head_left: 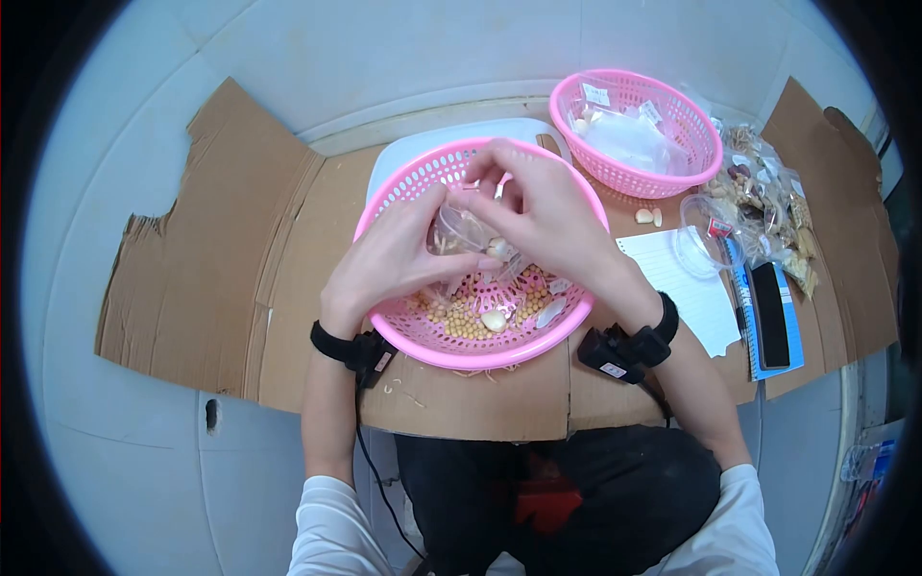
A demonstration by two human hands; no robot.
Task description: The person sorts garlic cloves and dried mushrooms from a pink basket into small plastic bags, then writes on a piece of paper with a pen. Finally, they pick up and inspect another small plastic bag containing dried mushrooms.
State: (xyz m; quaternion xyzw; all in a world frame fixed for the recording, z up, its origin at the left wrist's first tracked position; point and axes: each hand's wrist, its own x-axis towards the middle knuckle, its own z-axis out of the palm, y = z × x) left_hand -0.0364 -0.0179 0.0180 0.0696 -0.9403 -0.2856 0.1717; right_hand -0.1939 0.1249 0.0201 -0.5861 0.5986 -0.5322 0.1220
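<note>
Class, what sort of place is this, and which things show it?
Probably a makeshift indoor workspace: a cardboard surface, a pink basket holding bean-like pieces, and clear bags of apparently dried food.

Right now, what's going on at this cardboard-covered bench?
A person has the left grip around a clear, round-rimmed plastic container, over a round pink perforated plastic basket. The right grip is curled beside it; whether it pinches anything is unclear. Small round yellow beans and a pale clove-shaped piece lie in the basket. Behind, to the right, a second pink perforated plastic basket holds clear plastic bags.
</note>
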